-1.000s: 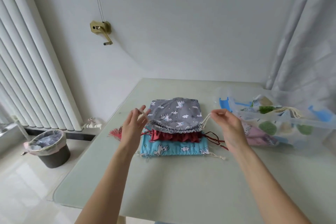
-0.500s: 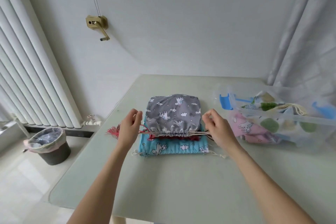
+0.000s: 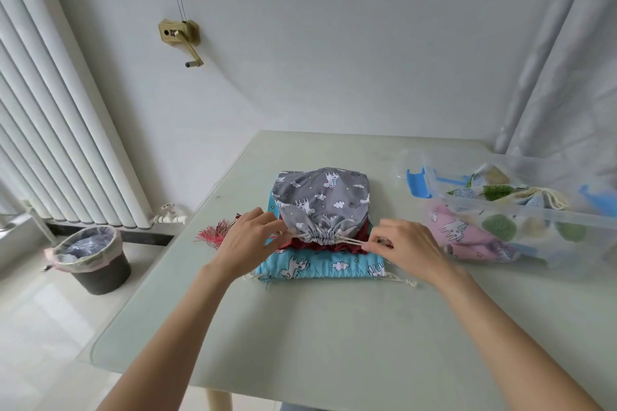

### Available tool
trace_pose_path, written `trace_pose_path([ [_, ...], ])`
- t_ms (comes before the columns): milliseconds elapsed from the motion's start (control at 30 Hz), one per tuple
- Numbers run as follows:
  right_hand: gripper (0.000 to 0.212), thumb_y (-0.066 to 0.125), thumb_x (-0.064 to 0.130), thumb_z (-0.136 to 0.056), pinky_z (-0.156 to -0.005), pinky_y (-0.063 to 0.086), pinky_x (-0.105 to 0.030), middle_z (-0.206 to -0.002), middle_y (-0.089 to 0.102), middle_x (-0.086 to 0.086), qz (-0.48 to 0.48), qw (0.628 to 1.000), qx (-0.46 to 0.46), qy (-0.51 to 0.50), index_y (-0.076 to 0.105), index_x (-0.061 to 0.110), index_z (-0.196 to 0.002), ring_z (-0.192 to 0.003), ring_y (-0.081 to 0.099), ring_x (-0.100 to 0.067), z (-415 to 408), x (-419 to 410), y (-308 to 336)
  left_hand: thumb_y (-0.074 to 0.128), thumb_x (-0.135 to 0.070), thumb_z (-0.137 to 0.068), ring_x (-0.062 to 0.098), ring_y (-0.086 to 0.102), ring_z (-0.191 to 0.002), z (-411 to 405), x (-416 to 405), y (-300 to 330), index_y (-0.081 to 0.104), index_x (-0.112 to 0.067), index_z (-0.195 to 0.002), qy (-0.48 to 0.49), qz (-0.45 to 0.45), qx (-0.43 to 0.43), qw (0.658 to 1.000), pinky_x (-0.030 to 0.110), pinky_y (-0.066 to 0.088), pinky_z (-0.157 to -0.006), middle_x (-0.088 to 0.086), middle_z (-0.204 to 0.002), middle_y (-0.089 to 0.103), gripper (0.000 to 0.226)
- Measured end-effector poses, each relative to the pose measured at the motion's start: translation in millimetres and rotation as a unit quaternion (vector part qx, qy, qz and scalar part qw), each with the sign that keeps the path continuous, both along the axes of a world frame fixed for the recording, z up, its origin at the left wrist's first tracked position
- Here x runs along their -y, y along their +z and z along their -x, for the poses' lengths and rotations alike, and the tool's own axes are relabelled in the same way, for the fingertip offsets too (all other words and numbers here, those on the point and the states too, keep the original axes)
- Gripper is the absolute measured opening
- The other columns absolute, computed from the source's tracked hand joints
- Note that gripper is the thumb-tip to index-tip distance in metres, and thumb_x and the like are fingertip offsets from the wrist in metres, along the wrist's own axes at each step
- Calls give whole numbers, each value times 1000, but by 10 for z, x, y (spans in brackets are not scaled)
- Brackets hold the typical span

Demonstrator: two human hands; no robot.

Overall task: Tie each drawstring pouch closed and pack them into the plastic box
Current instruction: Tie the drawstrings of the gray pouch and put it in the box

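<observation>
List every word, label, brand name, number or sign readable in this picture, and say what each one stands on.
None: no readable text appears anywhere in the head view.
Gray pouch: printed cartoon animals, clouds and stars only, no words.
Blue pouch: the same kind of print, no words.
Plastic box: no label visible; the pouches inside show patterns only.
Brass crank on the wall: any marking is too small to read.

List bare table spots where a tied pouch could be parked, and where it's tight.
Free: the near table strip between the blue pouch and the front edge, between the forearms; also the far strip behind the grey pouch. Crowded: the right side, taken by the plastic box and its pouches.
</observation>
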State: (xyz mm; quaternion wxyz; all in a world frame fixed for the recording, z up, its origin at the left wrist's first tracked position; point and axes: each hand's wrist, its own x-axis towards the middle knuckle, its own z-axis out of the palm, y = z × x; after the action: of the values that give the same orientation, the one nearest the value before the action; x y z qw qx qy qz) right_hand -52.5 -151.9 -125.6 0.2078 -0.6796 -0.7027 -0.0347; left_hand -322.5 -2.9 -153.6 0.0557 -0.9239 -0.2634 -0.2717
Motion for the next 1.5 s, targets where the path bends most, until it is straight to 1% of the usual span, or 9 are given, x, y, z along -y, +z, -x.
trace_pose_path([
  [367,22,62,35,-87,-62,47,-37,-69,56,5,-28,995,-92,-35,62,19,-72,-62,50,-16,-102,36,-69,46,-50,-88,15,48,-65,39,22,-48,69,-21,-73,88,34,71,993,25,30,-61,-12,-65,63,40],
  [533,27,58,31,-90,-69,39,-13,-77,51,10,-42,967,-250,-17,62,20,-113,-71,50,-2,-14,92,283,58,-40,-88,3,56,-75,42,207,278,66,-26,-110,48,159,149,975,14,39,-64,-13,-93,64,28],
  [667,38,34,6,-98,-72,38,-20,-73,46,1,38,930,-365,31,51,16,-131,-68,47,-12,106,-101,534,51,-16,-95,-5,59,-78,-124,323,680,62,-21,-115,-23,290,251,923,10,43,-65,-10,-96,68,24],
  [767,37,40,2,-97,-71,48,-15,-82,58,4,45,938,-342,34,51,14,-129,-77,62,-8,202,-346,579,50,-2,-94,-2,60,-66,-323,278,823,64,-13,-112,-52,335,274,900,7,43,-60,-3,-90,70,25],
  [1000,18,66,9,-85,-45,48,-16,-77,68,-3,57,924,-379,-15,60,5,-102,-46,61,-4,353,-912,447,57,-12,-92,0,67,-79,-655,-121,684,68,-21,-107,-18,359,195,912,23,54,-82,-8,-90,72,20],
  [1167,8,66,22,-84,-60,45,-22,-71,66,12,8,955,-281,-95,59,24,-89,-62,58,-3,264,-1179,321,62,-23,-89,-4,63,-71,-876,-300,756,72,-27,-89,-45,395,238,886,10,44,-69,-10,-79,72,11],
  [1267,8,66,17,-85,-63,55,-35,-67,67,8,-8,926,-370,-80,60,21,-83,-61,63,-15,225,-1250,280,65,-25,-87,0,66,-80,-972,-386,799,74,-28,-89,-59,411,259,872,15,48,-75,-11,-84,74,10],
  [1367,11,67,8,-84,-57,50,-30,-69,67,3,-6,857,-513,-37,62,18,-81,-53,56,-13,233,-1285,272,67,-22,-84,11,67,-93,-1036,-445,812,75,-23,-89,-73,440,282,850,24,51,-85,-4,-94,73,9],
  [1500,31,75,6,-74,-62,49,-19,-95,69,-1,55,807,-585,57,67,17,-102,-83,64,-9,240,-1313,313,64,-14,-86,5,65,-93,-1042,-437,894,73,-15,-90,-98,454,314,828,16,49,-81,-4,-102,68,10],
])
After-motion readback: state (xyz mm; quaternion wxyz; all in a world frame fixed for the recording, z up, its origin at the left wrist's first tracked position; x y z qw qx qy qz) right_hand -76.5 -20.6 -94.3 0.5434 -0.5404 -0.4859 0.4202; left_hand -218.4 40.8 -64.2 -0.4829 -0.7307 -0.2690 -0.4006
